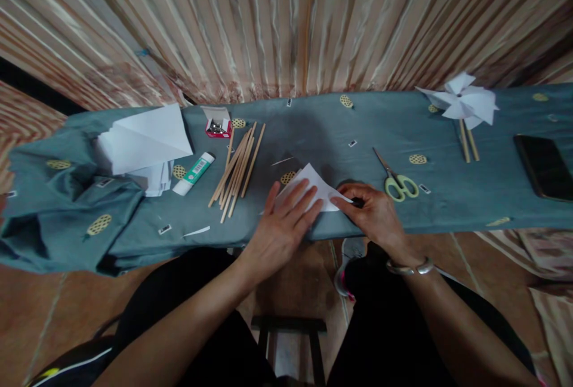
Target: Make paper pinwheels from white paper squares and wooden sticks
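Observation:
A folded white paper sheet [313, 186] lies near the front edge of a narrow table covered with blue-grey cloth [340, 130]. My left hand [282, 226] rests flat on the paper's left part, fingers spread. My right hand [373, 211] pinches the paper's right corner with thumb and fingers; a small dark object shows by the fingertips, too small to identify. A silver bangle [409, 268] circles my right wrist.
Wooden sticks [237, 169] lie left of the paper, with a glue stick [194, 173], a red box of pins [218, 128] and a stack of white paper [143, 142]. Green-handled scissors [396, 181], paper pinwheels [463, 103] and a dark phone [544, 166] lie to the right.

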`<action>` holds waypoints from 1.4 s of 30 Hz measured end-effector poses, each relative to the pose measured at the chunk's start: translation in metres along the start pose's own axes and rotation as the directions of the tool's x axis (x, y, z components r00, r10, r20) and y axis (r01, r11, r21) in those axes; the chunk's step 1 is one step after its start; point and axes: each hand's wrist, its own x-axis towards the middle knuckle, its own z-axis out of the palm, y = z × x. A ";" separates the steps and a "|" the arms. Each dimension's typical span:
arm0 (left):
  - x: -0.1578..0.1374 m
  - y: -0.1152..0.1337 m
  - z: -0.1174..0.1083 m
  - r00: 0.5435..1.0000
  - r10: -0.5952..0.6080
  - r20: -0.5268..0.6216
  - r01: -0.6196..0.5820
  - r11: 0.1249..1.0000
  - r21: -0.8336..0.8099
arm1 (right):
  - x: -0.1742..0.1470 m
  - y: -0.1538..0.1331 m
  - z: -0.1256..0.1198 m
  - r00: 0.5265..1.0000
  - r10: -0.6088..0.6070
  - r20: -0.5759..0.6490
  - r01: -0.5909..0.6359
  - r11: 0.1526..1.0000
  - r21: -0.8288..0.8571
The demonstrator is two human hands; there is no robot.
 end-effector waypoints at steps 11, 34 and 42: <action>-0.006 0.014 0.025 0.982 -0.056 0.180 0.064 0.997 -0.038 | 0.002 0.001 -0.003 0.997 -0.082 -0.007 0.081 0.992 -0.096; -0.010 0.021 0.026 0.974 -0.097 0.203 0.104 0.994 -0.023 | 0.004 0.003 0.003 0.992 -0.112 -0.061 0.101 0.982 -0.161; -0.011 0.021 0.027 0.975 -0.105 0.195 0.109 0.994 -0.012 | 0.006 0.004 0.004 0.992 -0.115 -0.054 0.104 0.977 -0.184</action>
